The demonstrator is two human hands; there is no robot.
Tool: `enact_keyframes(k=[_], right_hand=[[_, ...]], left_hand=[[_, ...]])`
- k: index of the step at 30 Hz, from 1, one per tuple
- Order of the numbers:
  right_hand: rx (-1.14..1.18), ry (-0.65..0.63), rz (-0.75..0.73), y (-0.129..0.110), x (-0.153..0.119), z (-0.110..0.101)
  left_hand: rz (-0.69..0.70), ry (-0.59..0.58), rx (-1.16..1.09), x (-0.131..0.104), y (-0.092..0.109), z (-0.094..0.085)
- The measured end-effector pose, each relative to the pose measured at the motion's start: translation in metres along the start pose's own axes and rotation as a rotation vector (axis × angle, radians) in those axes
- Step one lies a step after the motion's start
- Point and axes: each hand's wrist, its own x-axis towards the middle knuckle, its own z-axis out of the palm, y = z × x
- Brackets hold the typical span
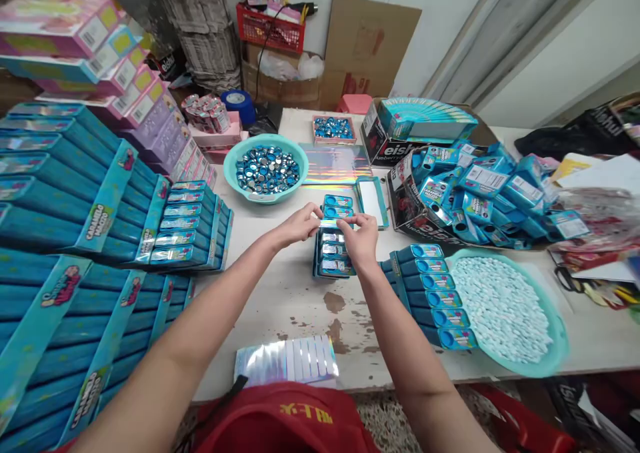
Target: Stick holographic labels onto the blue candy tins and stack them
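Observation:
In the head view my left hand (301,223) and my right hand (361,238) meet over a short row of small blue candy boxes (334,266). Each hand pinches one end of a narrow shiny strip (329,224), stretched across the row. Boxes nearer me have silvery strips on their ends; the farther ones show bare printed ends with a round recess. Close to my body lies a sheet of holographic strips (285,361). An open blue carton tray (371,202) stands just beyond my right hand.
Blue display packs (105,220) are stacked along the left. A teal basin (265,168) holds metallic caps. At right are a row of blue boxes (434,296), a basin (560,346) of pale candies and a black carton (415,223) heaped with small boxes. Holographic sheets (337,163) lie behind.

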Motion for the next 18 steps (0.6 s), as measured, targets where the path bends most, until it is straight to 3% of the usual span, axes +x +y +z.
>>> enact_keyframes(k=[4,8,11,14,16,18], right_hand=[[-0.014,-0.009,0.09,0.009,0.016,0.011],[0.024,0.01,0.189,0.019,0.016,0.011],[0.093,0.003,0.243,0.025,0.017,0.008],[0.037,-0.027,0.192,0.029,0.021,0.009],[-0.029,-0.025,0.175,0.029,0.024,0.007],[-0.049,-0.018,0.112,0.026,0.019,0.001]], left_hand=[[-0.051,-0.012,-0.042,0.024,-0.011,0.0],[-0.173,0.037,-0.009,0.025,-0.029,0.01],[-0.266,0.254,0.19,0.016,-0.042,0.027],[-0.089,0.44,0.212,0.006,-0.048,0.05],[-0.059,0.368,0.256,-0.001,-0.048,0.058],[-0.147,0.265,0.364,-0.014,-0.052,0.055]])
